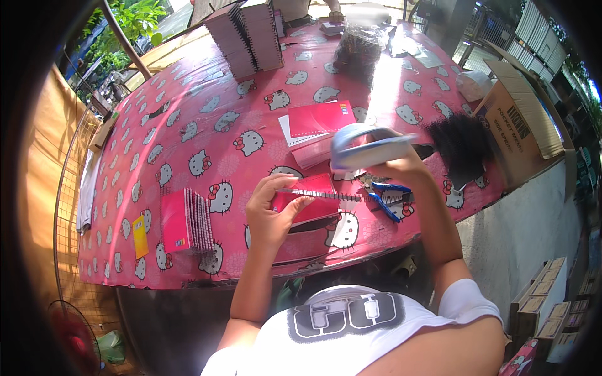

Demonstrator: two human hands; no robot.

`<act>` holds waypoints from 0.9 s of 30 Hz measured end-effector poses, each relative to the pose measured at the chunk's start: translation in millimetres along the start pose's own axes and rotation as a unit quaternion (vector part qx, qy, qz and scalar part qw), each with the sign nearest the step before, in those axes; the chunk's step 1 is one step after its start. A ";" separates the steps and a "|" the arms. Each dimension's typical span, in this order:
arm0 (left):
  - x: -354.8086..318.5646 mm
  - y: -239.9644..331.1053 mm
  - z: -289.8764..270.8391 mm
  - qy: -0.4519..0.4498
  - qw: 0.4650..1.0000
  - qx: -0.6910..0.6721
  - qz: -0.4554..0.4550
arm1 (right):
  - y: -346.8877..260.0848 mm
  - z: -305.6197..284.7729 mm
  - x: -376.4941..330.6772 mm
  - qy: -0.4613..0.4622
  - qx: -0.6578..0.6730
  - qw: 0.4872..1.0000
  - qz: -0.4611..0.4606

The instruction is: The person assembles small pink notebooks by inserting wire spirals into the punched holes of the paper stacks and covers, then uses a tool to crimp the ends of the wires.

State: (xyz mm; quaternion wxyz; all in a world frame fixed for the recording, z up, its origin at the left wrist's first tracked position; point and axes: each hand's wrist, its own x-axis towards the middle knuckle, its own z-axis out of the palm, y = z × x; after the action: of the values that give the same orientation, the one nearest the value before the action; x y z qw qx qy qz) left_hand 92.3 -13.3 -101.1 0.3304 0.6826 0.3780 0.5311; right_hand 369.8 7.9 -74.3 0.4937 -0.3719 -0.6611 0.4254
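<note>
My left hand (271, 203) is closed on a small red notebook (316, 210), its thumb and fingers pinching the edge where a dark spiral coil (342, 197) runs. The coil sticks out past the notebook's right side. Higher up, my right hand (401, 164) grips a rounded, light-blue and white object (364, 147), blurred by motion; its kind cannot be made out. Below that hand, blue-handled pliers (387, 199) lie on the table. Just beyond the notebook rests a pile of unbound red covers and sheets (313, 131).
Spiral-bound red notebooks (185, 219) stand stacked at left beside a yellow card (139, 237). Black coils (461, 147) lie heaped at right near an open cardboard box (523, 113). Tall bound stacks (244, 41) and a plastic-wrapped bundle (360, 50) occupy the far side, where another person's hand shows.
</note>
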 end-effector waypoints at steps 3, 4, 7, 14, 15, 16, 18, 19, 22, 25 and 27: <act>2.2 -9.9 -4.8 0.021 0.982 -0.169 -0.079 | -3.3 11.3 7.9 -0.016 -0.178 0.983 0.026; 3.5 -11.9 -7.9 0.025 0.971 -0.216 -0.101 | -2.5 12.6 14.5 0.014 -0.433 0.901 0.023; -2.2 -27.8 -21.7 0.033 0.953 -0.284 -0.095 | -15.6 11.9 8.8 -0.034 -0.172 0.984 -0.023; 0.5 -36.8 -25.7 0.009 0.922 -0.354 -0.155 | -11.6 19.3 12.3 -0.092 0.033 0.995 -0.001; -0.6 -38.5 -26.5 0.006 0.924 -0.354 -0.146 | -20.8 30.0 9.5 -0.086 -0.049 0.995 -0.026; -0.4 -40.8 -27.1 0.003 0.925 -0.355 -0.137 | -18.8 35.1 13.8 -0.050 -0.258 0.965 -0.004; -1.0 -42.4 -28.3 0.003 0.928 -0.351 -0.124 | -0.7 19.7 14.0 0.064 -0.327 0.943 -0.011; -3.0 -42.3 -27.0 0.010 0.929 -0.350 -0.119 | 7.0 8.8 13.3 0.197 -0.307 0.930 -0.049; 6.4 -30.2 -15.7 0.012 0.925 -0.364 -0.110 | 54.2 -50.6 -0.3 0.418 -0.457 0.783 -0.059; 13.9 -11.4 -7.3 0.020 0.952 -0.302 -0.043 | 95.3 -72.3 -20.8 0.280 -0.579 0.749 0.157; 16.5 8.8 -9.3 0.061 0.979 -0.181 0.078 | 98.1 -65.2 -36.7 0.229 -0.587 0.770 0.103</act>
State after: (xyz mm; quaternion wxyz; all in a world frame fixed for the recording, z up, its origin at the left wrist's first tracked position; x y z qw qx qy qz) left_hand 87.2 -2.8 -83.8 0.3822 0.6050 0.2411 0.6556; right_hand 448.6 22.6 -168.0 0.2695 -0.7415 -0.6071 -0.0948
